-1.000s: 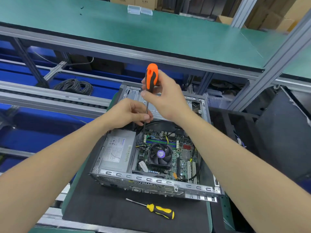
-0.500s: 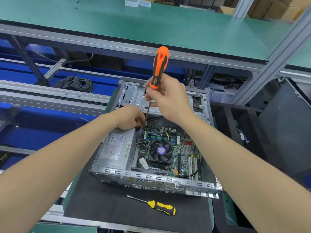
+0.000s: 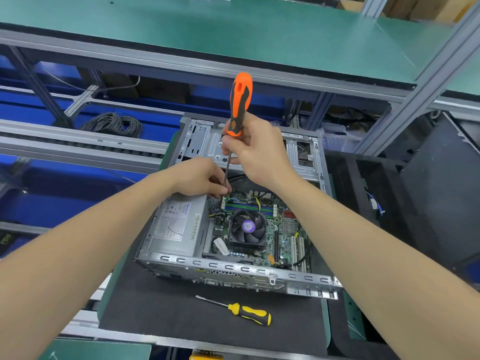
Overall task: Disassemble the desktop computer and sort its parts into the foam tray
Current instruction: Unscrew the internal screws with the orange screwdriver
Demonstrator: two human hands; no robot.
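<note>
An open desktop computer case [image 3: 233, 274] lies on a black mat. Inside it I see a grey power supply [image 3: 179, 224], a motherboard [image 3: 283, 229] and a black CPU fan [image 3: 248, 228]. My right hand [image 3: 257, 152] grips the lower end of an orange-and-black screwdriver [image 3: 239, 102], held nearly upright, with its shaft running down to the motherboard's far left corner. My left hand [image 3: 200, 178] pinches the shaft near its tip, beside the power supply. The tip itself is hidden by my fingers.
A yellow-and-black screwdriver [image 3: 246, 311] lies on the black mat [image 3: 181, 313] in front of the case. A green shelf [image 3: 207, 29] runs above. Black foam compartments [image 3: 389, 193] stand to the right, a coil of grey cable [image 3: 114, 124] to the back left.
My right hand slid down from the top of the orange handle to its lower end. My left hand moved down with the shaft toward the motherboard corner.
</note>
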